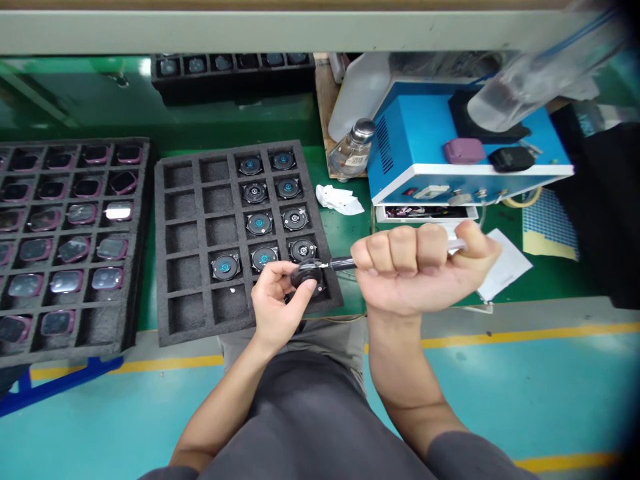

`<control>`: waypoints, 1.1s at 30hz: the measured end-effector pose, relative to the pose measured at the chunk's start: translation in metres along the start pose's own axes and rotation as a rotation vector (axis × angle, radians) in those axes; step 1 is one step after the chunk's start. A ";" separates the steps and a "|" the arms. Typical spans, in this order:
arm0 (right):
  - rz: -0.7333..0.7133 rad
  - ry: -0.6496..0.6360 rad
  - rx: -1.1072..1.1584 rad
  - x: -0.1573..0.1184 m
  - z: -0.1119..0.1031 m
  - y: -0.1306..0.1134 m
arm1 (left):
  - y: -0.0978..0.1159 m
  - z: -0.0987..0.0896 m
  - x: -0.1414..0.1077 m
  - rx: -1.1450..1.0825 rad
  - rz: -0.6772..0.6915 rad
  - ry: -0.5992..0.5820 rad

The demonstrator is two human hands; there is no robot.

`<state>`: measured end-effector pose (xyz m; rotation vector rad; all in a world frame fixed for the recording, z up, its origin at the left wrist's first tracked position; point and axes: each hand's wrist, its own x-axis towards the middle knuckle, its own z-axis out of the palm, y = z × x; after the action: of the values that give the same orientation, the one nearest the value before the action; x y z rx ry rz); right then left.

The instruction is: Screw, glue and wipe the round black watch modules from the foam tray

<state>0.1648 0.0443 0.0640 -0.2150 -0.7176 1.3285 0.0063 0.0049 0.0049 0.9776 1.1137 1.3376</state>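
My left hand (280, 300) is closed on a round black watch case (307, 272), held between thumb and fingers above the near right corner of a dark foam tray (181, 328). My right hand (420, 263) makes a fist around a pen-like tool (341, 263) with a dark barrel and a thin metal tip. That tip reaches the edge of the watch case; whether it touches I cannot tell. A pale end of the tool shows by my right thumb. In the tray's right-hand columns lie several round watch parts (259, 223), while its left columns have bare pockets.
Left of me stands another foam tray (131, 320) with square purple-framed watch parts. A blue box (415, 133) is at the right, with a glass bottle (354, 150) and crumpled tissue (340, 199) beside it. A white sheet (505, 263) lies near the bench edge.
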 end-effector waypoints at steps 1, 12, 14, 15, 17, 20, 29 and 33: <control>0.001 0.002 -0.006 0.000 0.000 0.000 | 0.000 0.000 0.000 -0.005 0.000 0.003; -0.011 0.029 -0.023 -0.002 -0.001 0.000 | 0.000 -0.001 0.001 0.002 0.000 0.005; -0.013 0.023 -0.024 -0.002 -0.001 0.000 | -0.001 -0.001 0.001 0.003 0.007 0.004; -0.016 0.019 -0.020 -0.001 0.000 0.000 | -0.001 -0.001 0.001 0.004 0.015 0.003; -0.035 0.011 -0.008 0.000 0.001 -0.001 | -0.002 -0.002 0.001 0.019 0.038 0.006; -0.066 0.012 -0.013 0.002 0.005 -0.004 | -0.002 -0.004 0.003 0.088 0.091 -0.010; -0.050 0.017 -0.031 -0.001 0.006 0.000 | 0.002 -0.006 0.003 0.144 0.043 -0.081; -0.030 0.009 -0.019 -0.002 0.004 0.004 | 0.003 -0.004 0.003 0.136 0.037 -0.076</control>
<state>0.1592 0.0423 0.0637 -0.2252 -0.7234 1.2918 0.0012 0.0075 0.0073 1.1445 1.1448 1.2559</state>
